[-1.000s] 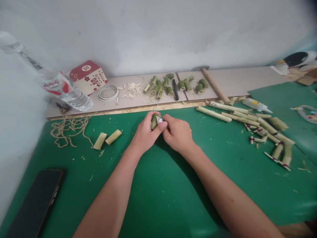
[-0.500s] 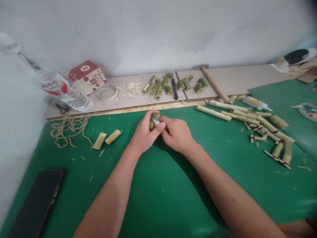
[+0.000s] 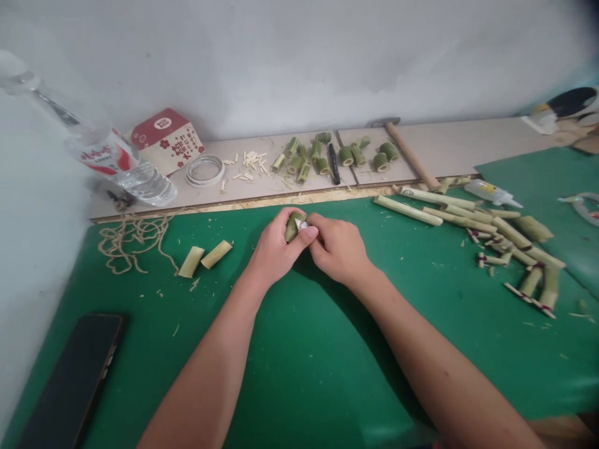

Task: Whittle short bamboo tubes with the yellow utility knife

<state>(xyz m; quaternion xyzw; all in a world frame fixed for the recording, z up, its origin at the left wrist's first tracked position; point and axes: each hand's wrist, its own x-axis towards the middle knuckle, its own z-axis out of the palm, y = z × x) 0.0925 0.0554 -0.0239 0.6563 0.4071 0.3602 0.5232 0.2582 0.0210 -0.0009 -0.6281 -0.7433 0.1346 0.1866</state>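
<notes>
Both my hands meet near the far edge of the green mat [image 3: 304,349]. My left hand [image 3: 275,249] is closed around a short green bamboo piece [image 3: 292,226], thumb pressed on it. My right hand [image 3: 337,249] is closed too, pinching a small silvery object [image 3: 302,224] against the bamboo; I cannot make out what it is. Two split bamboo halves [image 3: 204,257] lie on the mat to the left of my left hand.
A phone [image 3: 70,374] lies at the near left, twine [image 3: 131,240] at the far left. A water bottle [image 3: 126,171], red box [image 3: 167,140], tape ring [image 3: 204,169], bamboo rings [image 3: 322,159], black marker [image 3: 334,164] and hammer handle [image 3: 412,156] sit on the back board. Long bamboo sticks [image 3: 468,218] and a glue bottle [image 3: 491,192] lie right.
My hands stay together on the bamboo piece with only slight finger movement. The view has shifted a little, so everything sits slightly higher and further right in the picture.
</notes>
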